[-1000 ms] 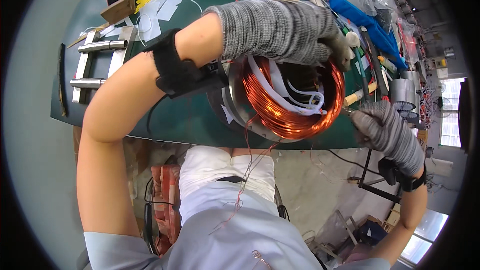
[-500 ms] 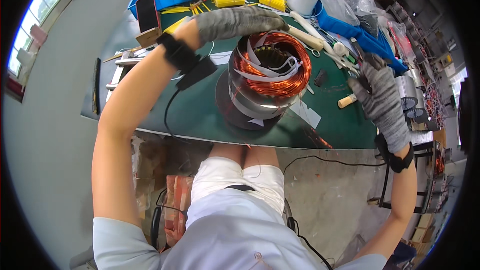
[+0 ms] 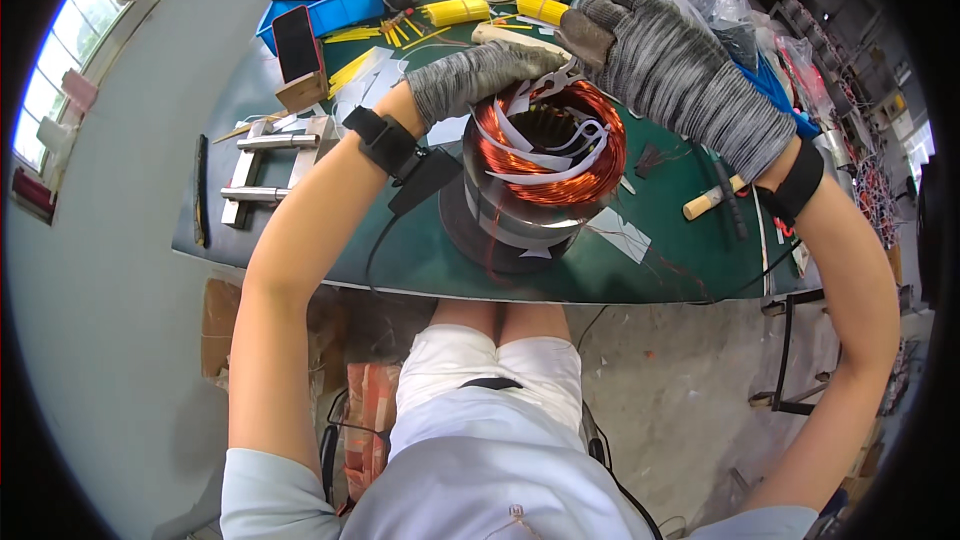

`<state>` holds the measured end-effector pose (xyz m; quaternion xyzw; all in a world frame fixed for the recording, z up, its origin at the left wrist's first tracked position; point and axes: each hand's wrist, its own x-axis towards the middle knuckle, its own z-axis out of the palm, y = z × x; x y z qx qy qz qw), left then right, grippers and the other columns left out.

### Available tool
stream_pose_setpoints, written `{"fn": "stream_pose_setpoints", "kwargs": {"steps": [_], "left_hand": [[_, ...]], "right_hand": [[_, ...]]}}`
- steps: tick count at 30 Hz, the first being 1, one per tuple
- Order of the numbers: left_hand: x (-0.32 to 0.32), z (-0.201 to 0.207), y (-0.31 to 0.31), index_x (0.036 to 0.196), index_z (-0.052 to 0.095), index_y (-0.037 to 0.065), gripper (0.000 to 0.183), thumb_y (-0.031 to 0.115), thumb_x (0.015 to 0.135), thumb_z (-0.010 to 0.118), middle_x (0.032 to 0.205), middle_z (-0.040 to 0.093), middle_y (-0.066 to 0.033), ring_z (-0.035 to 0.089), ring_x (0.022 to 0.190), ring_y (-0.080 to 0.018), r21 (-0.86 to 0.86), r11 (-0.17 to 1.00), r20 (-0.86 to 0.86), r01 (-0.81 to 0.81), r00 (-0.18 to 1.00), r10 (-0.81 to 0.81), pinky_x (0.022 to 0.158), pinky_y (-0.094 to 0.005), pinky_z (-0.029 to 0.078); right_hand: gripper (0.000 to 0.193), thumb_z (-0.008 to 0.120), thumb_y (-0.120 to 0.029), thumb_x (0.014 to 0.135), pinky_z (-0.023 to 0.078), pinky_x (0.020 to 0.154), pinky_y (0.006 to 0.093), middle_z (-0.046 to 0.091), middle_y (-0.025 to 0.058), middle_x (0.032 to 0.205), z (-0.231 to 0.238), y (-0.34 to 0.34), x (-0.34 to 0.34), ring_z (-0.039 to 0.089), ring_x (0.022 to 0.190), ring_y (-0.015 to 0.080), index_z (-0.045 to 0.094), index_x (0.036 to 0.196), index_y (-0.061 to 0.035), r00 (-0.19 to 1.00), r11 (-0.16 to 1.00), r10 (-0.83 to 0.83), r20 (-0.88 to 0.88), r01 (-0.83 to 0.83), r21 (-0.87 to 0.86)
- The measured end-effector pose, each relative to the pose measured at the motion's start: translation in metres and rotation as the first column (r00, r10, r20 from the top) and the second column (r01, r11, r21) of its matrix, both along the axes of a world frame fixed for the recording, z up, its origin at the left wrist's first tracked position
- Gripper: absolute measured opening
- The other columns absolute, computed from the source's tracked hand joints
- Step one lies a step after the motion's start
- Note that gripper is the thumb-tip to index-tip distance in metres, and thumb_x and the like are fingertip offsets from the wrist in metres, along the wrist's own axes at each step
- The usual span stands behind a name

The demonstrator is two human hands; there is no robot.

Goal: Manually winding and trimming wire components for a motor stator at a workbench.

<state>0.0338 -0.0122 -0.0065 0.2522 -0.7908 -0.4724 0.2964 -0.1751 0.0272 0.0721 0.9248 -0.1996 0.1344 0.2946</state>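
A motor stator [image 3: 505, 215] with orange-red copper windings [image 3: 590, 175] stands upright on a dark round base [image 3: 465, 240]. White insulating strips and white sleeved leads lie in its top opening. My left hand [image 3: 475, 78], in a grey knit glove, lies over the far left rim of the windings with its fingers stretched out. Just beyond the far right rim is my gloved right hand [image 3: 690, 70], its fingers bent and closed; what they hold is hidden. A light grey, tool-like piece [image 3: 552, 82] lies between both hands' fingertips over the far rim.
On the green table [image 3: 400, 250] a metal frame [image 3: 255, 175] and a phone on a stand [image 3: 297, 55] are at left. Blue bins, yellow strip bundles [image 3: 455, 10] and spools fill the back. A wooden handle [image 3: 705, 202] and a black rod [image 3: 730, 202] lie at right.
My right hand has moved left from the tools at the right to the stator's far rim. A black rod now shows beside the wooden handle. My left hand stays over the windings.
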Motion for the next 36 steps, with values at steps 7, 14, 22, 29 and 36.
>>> {"fn": "stream_pose_setpoints", "kwargs": {"steps": [7, 14, 22, 29, 36], "left_hand": [[-0.01, -0.016, -0.007, 0.103, 0.058, 0.002, 0.023, 0.016, 0.087, 0.05, 0.095, 0.061, -0.0023, 0.056, 0.084, -0.0063, -0.022, 0.995, -0.131, 0.094, 0.987, -0.096, 0.075, -0.0208, 0.048], [0.002, -0.012, -0.005, 0.111, 0.054, 0.003, 0.026, 0.007, 0.088, 0.044, 0.109, 0.056, -0.0097, 0.052, 0.101, -0.0146, -0.561, 0.823, 0.06, 0.092, 0.996, -0.071, 0.089, -0.0274, 0.042], [-0.011, 0.007, -0.009, 0.111, 0.053, 0.002, 0.026, 0.003, 0.088, 0.042, 0.109, 0.052, -0.0075, 0.051, 0.1, -0.015, -0.217, 0.975, 0.405, 0.038, 0.913, 0.055, 0.084, -0.0236, 0.043], [-0.013, -0.011, -0.027, 0.116, 0.052, 0.006, 0.034, 0.002, 0.083, 0.045, 0.126, 0.046, -0.0115, 0.044, 0.116, -0.024, -0.597, 0.744, 0.138, 0.301, 0.952, -0.274, 0.099, -0.0315, 0.033], [0.033, -0.002, 0.011, 0.116, 0.051, 0.001, 0.029, 0.013, 0.09, 0.045, 0.116, 0.054, -0.0119, 0.05, 0.111, -0.0199, -0.418, 0.89, -0.04, -0.181, 0.983, 0.181, 0.096, -0.0296, 0.037]], "right_hand": [[0.025, 0.051, -0.025, 0.084, 0.046, 0.083, 0.0318, 0.056, 0.0093, 0.102, 0.016, 0.001, -0.002, 0.053, 0.1, 0.0242, 0.056, 0.102, -0.0093, 0.932, 0.952, -0.237, -0.274, 0.279, 0.126], [0.025, 0.052, -0.025, 0.083, 0.047, 0.081, 0.0309, 0.057, 0.0089, 0.1, -0.004, -0.035, 0.052, 0.054, 0.098, 0.024, 0.057, 0.101, -0.0091, 0.848, 0.911, -0.384, -0.365, 0.412, -0.002], [0.024, 0.053, -0.025, 0.083, 0.048, 0.078, 0.0299, 0.058, 0.0084, 0.098, 0.005, -0.012, 0.06, 0.055, 0.096, 0.0238, 0.058, 0.1, -0.009, 0.68, 0.801, -0.521, -0.516, 0.599, -0.02], [0.022, 0.057, -0.023, 0.081, 0.048, 0.071, 0.0301, 0.058, 0.0084, 0.092, -0.037, -0.004, -0.023, 0.057, 0.087, 0.0241, 0.059, 0.097, -0.0082, 0.754, 0.75, -0.564, -0.338, 0.638, 0.171], [0.023, 0.058, -0.026, 0.081, 0.044, 0.066, 0.0404, 0.055, 0.0151, 0.074, -0.106, 0.049, -0.11, 0.055, 0.073, 0.0339, 0.057, 0.085, -0.0035, 0.657, 0.775, -0.621, 0.427, 0.436, 0.457]]}}
